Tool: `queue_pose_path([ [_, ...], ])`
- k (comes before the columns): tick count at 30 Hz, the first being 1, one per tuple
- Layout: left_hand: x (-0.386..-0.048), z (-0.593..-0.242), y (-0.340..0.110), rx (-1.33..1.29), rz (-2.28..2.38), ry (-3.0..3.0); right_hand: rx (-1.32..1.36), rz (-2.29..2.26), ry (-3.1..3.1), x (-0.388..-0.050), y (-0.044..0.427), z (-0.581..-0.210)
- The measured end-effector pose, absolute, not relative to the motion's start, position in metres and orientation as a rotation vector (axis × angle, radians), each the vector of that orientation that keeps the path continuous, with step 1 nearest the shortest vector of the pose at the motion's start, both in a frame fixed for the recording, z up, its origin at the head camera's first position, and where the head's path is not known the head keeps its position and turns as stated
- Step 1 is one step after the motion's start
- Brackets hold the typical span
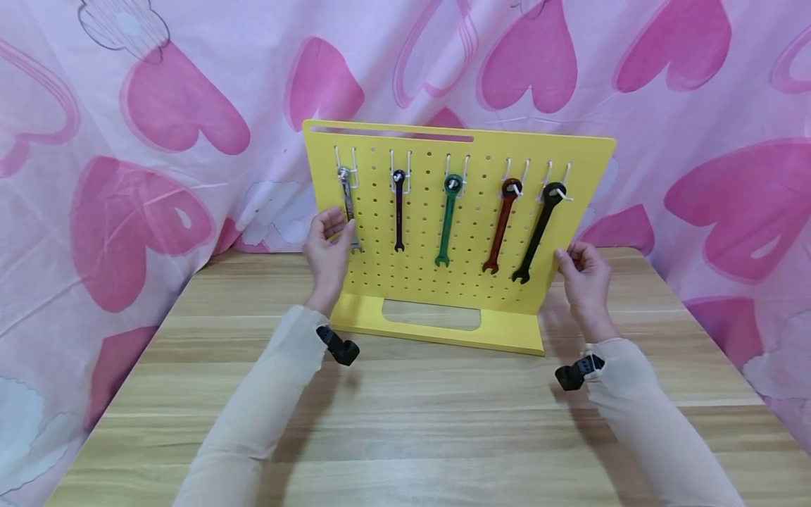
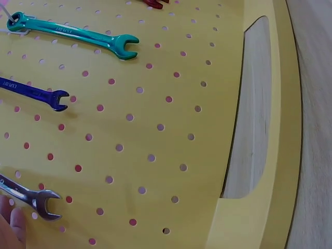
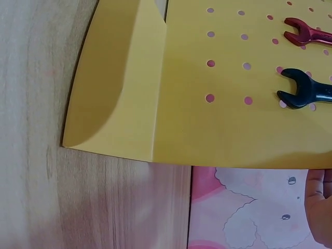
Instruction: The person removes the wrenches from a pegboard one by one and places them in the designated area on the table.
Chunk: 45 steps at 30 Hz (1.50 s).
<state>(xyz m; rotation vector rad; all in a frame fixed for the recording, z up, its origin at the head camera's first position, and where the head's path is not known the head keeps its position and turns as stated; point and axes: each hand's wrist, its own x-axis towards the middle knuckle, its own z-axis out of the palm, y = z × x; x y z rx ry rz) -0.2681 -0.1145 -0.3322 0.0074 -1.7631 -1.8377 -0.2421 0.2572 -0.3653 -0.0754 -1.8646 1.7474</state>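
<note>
A yellow pegboard stand [image 1: 418,278] stands upright on the table with several wrenches hung in a row on white hooks. My left hand [image 1: 328,257] is at its left side, fingers loosely bent, beside the lower shaft of the silver wrench [image 1: 346,193]; whether it touches the wrench is unclear. In the left wrist view the fingertips [image 2: 15,223] show just below that wrench [image 2: 39,199]. My right hand [image 1: 588,282] pinches the board's right edge, thumb in front, near the black wrench [image 1: 538,229]. The right wrist view shows part of this hand [image 3: 319,205] at the edge.
Purple [image 1: 399,211], green [image 1: 448,222] and red [image 1: 500,229] wrenches hang between the silver and black ones. The stand's base has an oblong cutout. A pink cloth with hearts [image 1: 184,105] hangs behind the wooden table [image 1: 443,422].
</note>
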Motion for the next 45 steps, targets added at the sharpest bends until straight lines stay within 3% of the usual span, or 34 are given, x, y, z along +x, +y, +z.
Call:
queue_pose_path([
  [7,-0.282,-0.343,-0.112,-0.005,-1.776,-1.751,-0.072,1.702,-1.896,-0.242,0.258,-0.367],
  [33,-0.284,-0.339,-0.115,-0.091,-1.654,-1.827,-0.064,1.719,-1.880,-0.244,0.257,-0.369],
  [45,-0.273,-0.331,-0.127,-0.053,-1.913,-1.871,-0.073,1.778,-1.857,-0.240,0.255,-0.365],
])
